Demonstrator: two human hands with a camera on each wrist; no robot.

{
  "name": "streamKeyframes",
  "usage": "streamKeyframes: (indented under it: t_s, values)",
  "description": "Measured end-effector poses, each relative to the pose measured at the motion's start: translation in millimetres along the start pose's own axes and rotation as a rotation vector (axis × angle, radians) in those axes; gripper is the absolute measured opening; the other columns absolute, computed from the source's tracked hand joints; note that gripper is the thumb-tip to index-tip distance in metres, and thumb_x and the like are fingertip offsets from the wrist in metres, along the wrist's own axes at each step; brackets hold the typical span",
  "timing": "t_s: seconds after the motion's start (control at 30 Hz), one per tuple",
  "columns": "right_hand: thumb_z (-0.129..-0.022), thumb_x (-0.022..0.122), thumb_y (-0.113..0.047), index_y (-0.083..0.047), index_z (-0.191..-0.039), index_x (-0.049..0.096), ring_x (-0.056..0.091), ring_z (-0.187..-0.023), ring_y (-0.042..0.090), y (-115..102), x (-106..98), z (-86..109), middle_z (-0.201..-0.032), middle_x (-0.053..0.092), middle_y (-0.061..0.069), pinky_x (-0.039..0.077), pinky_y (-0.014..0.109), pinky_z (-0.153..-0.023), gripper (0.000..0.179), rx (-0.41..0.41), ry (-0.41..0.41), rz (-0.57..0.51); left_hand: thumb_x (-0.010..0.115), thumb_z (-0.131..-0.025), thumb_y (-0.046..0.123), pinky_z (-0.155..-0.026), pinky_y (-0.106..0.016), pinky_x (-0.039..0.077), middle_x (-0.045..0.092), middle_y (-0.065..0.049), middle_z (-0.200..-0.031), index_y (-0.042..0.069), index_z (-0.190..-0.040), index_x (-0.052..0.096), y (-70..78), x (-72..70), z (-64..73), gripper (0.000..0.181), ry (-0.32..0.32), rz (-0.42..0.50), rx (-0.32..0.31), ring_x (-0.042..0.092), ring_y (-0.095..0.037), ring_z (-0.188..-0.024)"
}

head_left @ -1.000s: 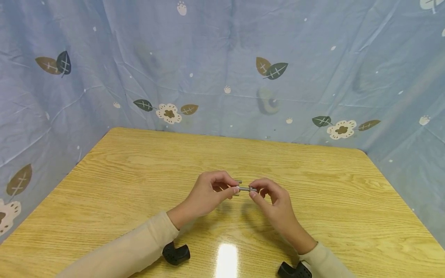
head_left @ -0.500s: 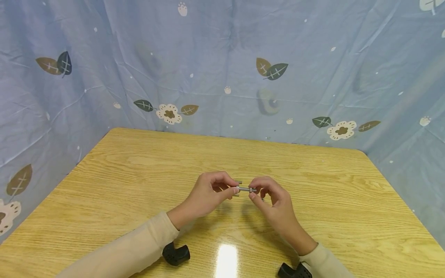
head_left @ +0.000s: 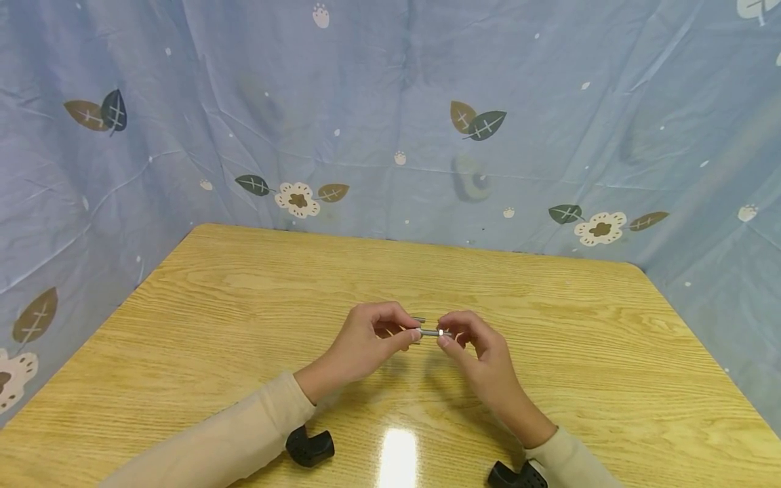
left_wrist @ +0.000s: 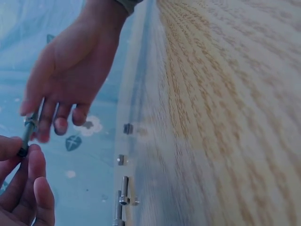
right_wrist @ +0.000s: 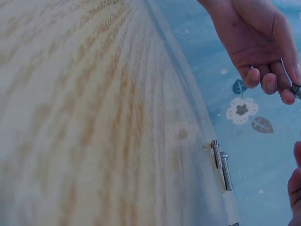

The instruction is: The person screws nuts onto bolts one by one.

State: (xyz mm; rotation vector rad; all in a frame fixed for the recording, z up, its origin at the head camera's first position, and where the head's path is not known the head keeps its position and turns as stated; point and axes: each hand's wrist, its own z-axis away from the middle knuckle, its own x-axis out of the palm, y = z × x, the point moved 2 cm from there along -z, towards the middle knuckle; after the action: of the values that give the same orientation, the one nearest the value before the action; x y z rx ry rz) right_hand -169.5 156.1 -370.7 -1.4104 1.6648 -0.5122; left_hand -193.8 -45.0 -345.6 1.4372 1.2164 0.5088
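In the head view my left hand (head_left: 366, 342) pinches the head end of a metal bolt (head_left: 430, 332) between thumb and fingers, holding it level above the table. My right hand (head_left: 482, 356) has thumb and forefinger at a small nut (head_left: 441, 333) on the bolt's other end; the bolt's tip sticks out past it. From the left wrist, the bolt shank (left_wrist: 28, 134) spans the gap between the two hands. Two more bolts (right_wrist: 216, 155) (right_wrist: 226, 173) lie on the table, partly hidden behind my left hand in the head view.
Loose nuts (left_wrist: 121, 160) (left_wrist: 128, 128) lie on the wooden table (head_left: 274, 285) beyond the hands. A blue patterned curtain (head_left: 390, 122) hangs around the table's far edge and sides. Black devices (head_left: 310, 447) (head_left: 517, 474) sit at both wrists.
My right thumb and fingertips have shifted slightly around the nut, and its visible face has changed. The left hand and the bolt stay nearly still.
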Motion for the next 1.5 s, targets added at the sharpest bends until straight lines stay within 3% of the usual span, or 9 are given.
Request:
streamKeyframes:
  t_s: [0.3, 0.63, 0.77, 0.87, 1.07, 1.33, 1.5]
  values:
    - [-0.086, 0.063, 0.012, -0.002, -0.105, 0.062, 0.054, -0.082, 0.008, 0.5, 1.6, -0.4, -0.097, 0.062, 0.004, 0.044, 0.026, -0.064, 0.024, -0.089, 0.013, -0.035, 0.069, -0.091, 0.018, -0.067, -0.029, 0.058, 0.072, -0.004, -0.095, 0.012, -0.095, 0.073, 0.2, -0.1, -0.5, 0.009, 0.0, 0.001, -0.008, 0.069, -0.023, -0.078]
    - [-0.091, 0.059, 0.006, -0.005, -0.097, 0.065, 0.052, -0.075, 0.009, 1.7, 0.7, 0.4, -0.09, 0.065, 0.001, 0.045, 0.025, -0.066, 0.015, -0.035, 0.01, -0.019, 0.069, -0.09, 0.018, -0.068, -0.029, 0.058, 0.071, -0.003, -0.095, 0.015, -0.096, 0.074, 2.9, 0.8, 1.3, 0.008, 0.002, -0.004, 0.008, 0.069, -0.018, -0.078]
    - [-0.092, 0.057, 0.005, -0.006, -0.107, 0.063, 0.055, -0.08, 0.008, 1.6, 0.3, 0.4, -0.099, 0.064, 0.002, 0.046, 0.024, -0.068, 0.019, -0.02, 0.0, -0.023, 0.069, -0.091, 0.019, -0.068, -0.028, 0.057, 0.071, -0.002, -0.095, 0.015, -0.096, 0.073, 3.0, 0.7, 1.3, 0.008, 0.005, -0.013, 0.002, 0.068, -0.017, -0.077]
    - [-0.089, 0.059, 0.009, -0.004, -0.113, 0.059, 0.055, -0.084, 0.009, 0.9, 0.5, -0.1, -0.103, 0.061, 0.007, 0.045, 0.025, -0.067, 0.027, -0.056, 0.007, -0.046, 0.068, -0.091, 0.019, -0.067, -0.028, 0.057, 0.072, -0.002, -0.094, 0.014, -0.095, 0.074, 2.6, 0.5, 0.9, 0.008, 0.011, -0.01, -0.009, 0.068, -0.017, -0.076]
    - [-0.084, 0.061, 0.016, -0.002, -0.106, 0.061, 0.052, -0.081, 0.01, -0.1, 1.9, -0.6, -0.098, 0.061, 0.006, 0.043, 0.026, -0.064, 0.028, -0.139, 0.027, -0.069, 0.069, -0.091, 0.018, -0.067, -0.028, 0.057, 0.072, -0.003, -0.099, 0.012, -0.095, 0.074, 2.5, 0.6, 0.6, 0.009, 0.008, -0.006, -0.011, 0.068, -0.018, -0.077]
    - [-0.091, 0.059, 0.008, -0.006, -0.101, 0.065, 0.052, -0.076, 0.009, -0.6, 0.6, 0.0, -0.092, 0.064, 0.003, 0.044, 0.025, -0.066, 0.018, -0.045, 0.021, -0.027, 0.07, -0.09, 0.018, -0.068, -0.028, 0.057, 0.071, -0.002, -0.095, 0.015, -0.095, 0.074, 2.7, 1.3, 1.0, 0.007, 0.015, -0.001, -0.001, 0.069, -0.02, -0.078]
    - [-0.091, 0.056, 0.009, -0.005, -0.105, 0.063, 0.054, -0.078, 0.009, -1.5, 1.1, 0.2, -0.096, 0.064, 0.002, 0.045, 0.024, -0.066, 0.02, -0.055, 0.028, -0.033, 0.069, -0.09, 0.019, -0.068, -0.028, 0.057, 0.072, -0.002, -0.095, 0.015, -0.095, 0.073, 2.5, 1.7, 1.0, 0.007, 0.016, 0.0, -0.01, 0.068, -0.019, -0.078]
